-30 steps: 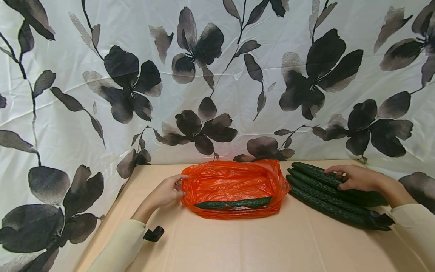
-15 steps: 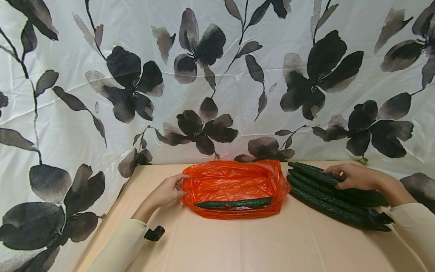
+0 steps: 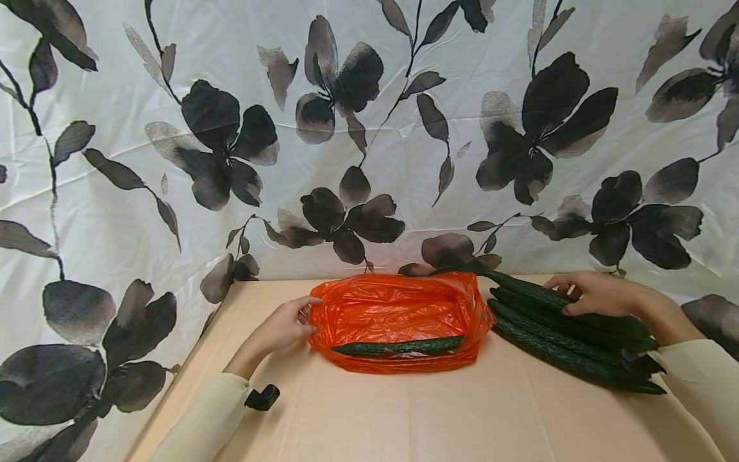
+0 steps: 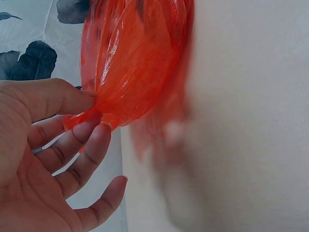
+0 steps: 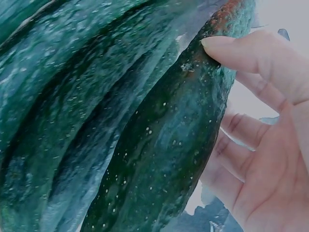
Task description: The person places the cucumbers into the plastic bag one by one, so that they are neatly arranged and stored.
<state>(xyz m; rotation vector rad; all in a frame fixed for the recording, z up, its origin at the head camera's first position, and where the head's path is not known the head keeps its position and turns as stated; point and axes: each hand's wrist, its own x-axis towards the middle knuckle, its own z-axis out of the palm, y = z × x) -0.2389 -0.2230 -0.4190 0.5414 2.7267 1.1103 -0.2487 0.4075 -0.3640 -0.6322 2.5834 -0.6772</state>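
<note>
Left hand: the left hand sits at 9 o'clock of the orange bag. Thumb and forefinger pinch the bag's left edge; in the left wrist view the thin plastic is caught between the thumb above and the fingertips below, the other fingers loosely spread.

Bag: it lies open in the middle of the tan table, mouth upward, crumpled at the rim.

Cucumber in bag: one cucumber lies lengthwise along the bag's near side, at 6 o'clock inside it, well apart from both hands.

Right hand: the right hand lies on the pile of cucumbers at 3 o'clock of the bag. Its fingers curl round the farthest one, the top cucumber; in the right wrist view the thumb tip presses the dark skin from above and the fingers wrap beneath it.

Top cucumber: its free end points to 10 o'clock, toward the bag's far right corner, and sits a little higher than the others.

Pile: the remaining cucumbers lie side by side, touching, slanting from 10 to 4 o'clock.

Backdrop: a white cloth with dark flowers hangs behind the table.
</note>
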